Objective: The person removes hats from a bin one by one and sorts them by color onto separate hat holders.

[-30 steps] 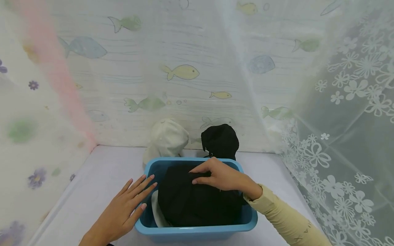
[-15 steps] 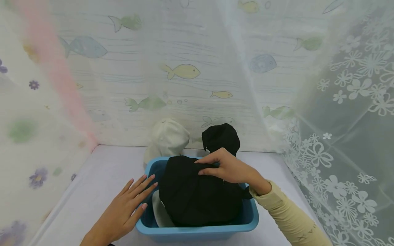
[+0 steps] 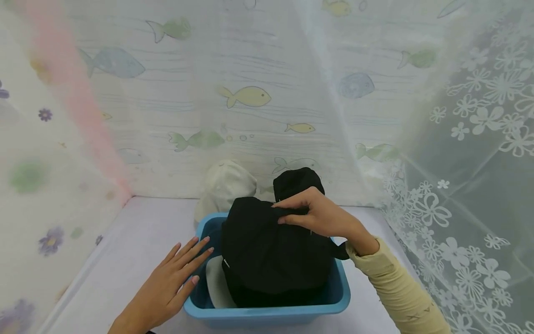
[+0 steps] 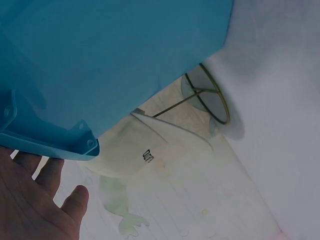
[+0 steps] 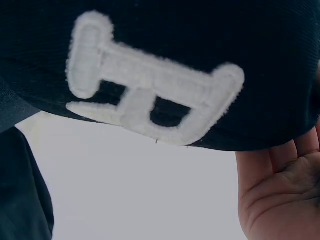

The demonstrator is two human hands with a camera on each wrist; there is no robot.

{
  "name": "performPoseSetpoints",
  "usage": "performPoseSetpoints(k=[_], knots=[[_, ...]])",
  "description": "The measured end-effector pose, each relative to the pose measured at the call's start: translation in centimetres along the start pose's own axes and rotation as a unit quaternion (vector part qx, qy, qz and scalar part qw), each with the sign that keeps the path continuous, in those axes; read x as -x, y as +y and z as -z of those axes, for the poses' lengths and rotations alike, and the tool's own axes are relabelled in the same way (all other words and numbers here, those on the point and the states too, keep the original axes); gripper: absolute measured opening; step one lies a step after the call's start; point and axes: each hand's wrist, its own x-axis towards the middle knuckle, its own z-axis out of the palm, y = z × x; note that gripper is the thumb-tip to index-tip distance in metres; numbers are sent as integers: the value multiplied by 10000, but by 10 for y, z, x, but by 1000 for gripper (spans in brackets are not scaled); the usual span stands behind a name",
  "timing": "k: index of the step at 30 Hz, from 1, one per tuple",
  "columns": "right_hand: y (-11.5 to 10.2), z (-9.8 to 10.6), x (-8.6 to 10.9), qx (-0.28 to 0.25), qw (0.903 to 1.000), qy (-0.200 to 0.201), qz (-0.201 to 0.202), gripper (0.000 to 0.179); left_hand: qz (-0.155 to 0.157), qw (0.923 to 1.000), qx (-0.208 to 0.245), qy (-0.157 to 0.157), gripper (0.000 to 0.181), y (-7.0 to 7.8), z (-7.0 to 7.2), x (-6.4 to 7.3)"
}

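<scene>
A black cap (image 3: 275, 255) rises partly out of a blue plastic basin (image 3: 267, 313). My right hand (image 3: 323, 213) pinches the top of the cap between thumb and fingers. In the right wrist view, a white embroidered letter shows on the black cap (image 5: 30, 40), with my right hand (image 5: 285, 185) at its edge. Straight-fingered, my left hand (image 3: 162, 278) rests against the basin's left rim; the left wrist view has my left hand (image 4: 45, 200) under the rim of the basin (image 4: 110, 60). A pale, smooth-edged item (image 3: 219, 283) lies in the basin, mostly covered by the black cap.
Behind the basin stand a cream cap (image 3: 229, 181) and another black cap (image 3: 296, 181). A wire stand (image 4: 217, 95) supports the cream cap in the left wrist view. White cloth (image 3: 137, 232) covers the table, and patterned curtains (image 3: 250, 55) enclose it.
My right hand has moved up and to the right, lifting the black cap's top above the basin's back rim. More of the pale item shows. My left hand has stayed in place.
</scene>
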Motion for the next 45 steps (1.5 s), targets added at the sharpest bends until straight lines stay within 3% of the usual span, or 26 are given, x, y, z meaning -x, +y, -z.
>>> performPoseSetpoints(k=[6, 12, 25, 38, 45], knots=[[-3, 16, -1, -26, 9997, 153, 186, 32, 9, 10000, -31, 50, 57, 2, -1, 2], [-8, 42, 5, 202, 9978, 635, 66, 34, 77, 9999, -22, 81, 60, 4, -2, 1], [10, 88, -1, 441, 9886, 1426, 180, 29, 155, 9998, 80, 87, 59, 6, 0, 2], [40, 117, -11, 455, 9872, 1521, -133, 29, 167, 9998, 111, 63, 59, 8, 1, 3], [65, 123, -15, 151, 9889, 1437, -349, 27, 213, 9996, 203, -10, 60, 9, 2, 3]])
